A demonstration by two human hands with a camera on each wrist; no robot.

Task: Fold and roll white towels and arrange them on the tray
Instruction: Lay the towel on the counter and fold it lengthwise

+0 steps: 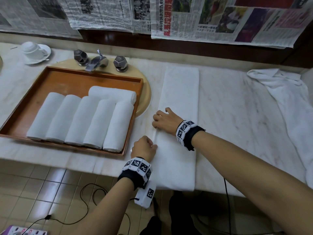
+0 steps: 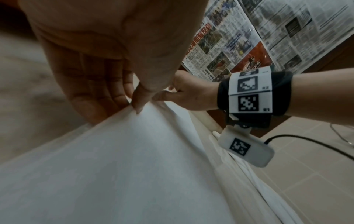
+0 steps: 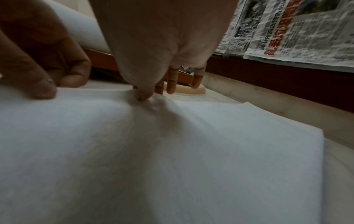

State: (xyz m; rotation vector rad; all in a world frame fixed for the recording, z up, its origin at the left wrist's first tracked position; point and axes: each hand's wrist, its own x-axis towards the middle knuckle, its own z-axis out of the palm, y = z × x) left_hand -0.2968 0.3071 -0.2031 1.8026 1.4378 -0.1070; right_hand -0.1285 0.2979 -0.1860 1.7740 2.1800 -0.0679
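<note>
A long white towel [image 1: 179, 102] lies folded into a narrow strip on the marble counter, running from the back toward the front edge. My left hand [image 1: 144, 147] pinches its left edge near the front; the left wrist view shows thumb and fingers [image 2: 134, 103] closed on the lifted fold of the towel [image 2: 114, 166]. My right hand [image 1: 163, 119] pinches the same edge a little farther back, thumb and forefinger [image 3: 142, 96] bunching the towel [image 3: 172, 151]. A wooden tray [image 1: 55, 80] to the left holds several rolled white towels [image 1: 81, 121].
A faucet with two handles [image 1: 100, 61] stands behind the tray over a beige basin rim [image 1: 145, 92]. An upturned cup on a saucer [image 1: 35, 51] sits at back left. A crumpled white towel [image 1: 281, 102] lies at the right. Newspapers cover the wall [image 1: 220, 17].
</note>
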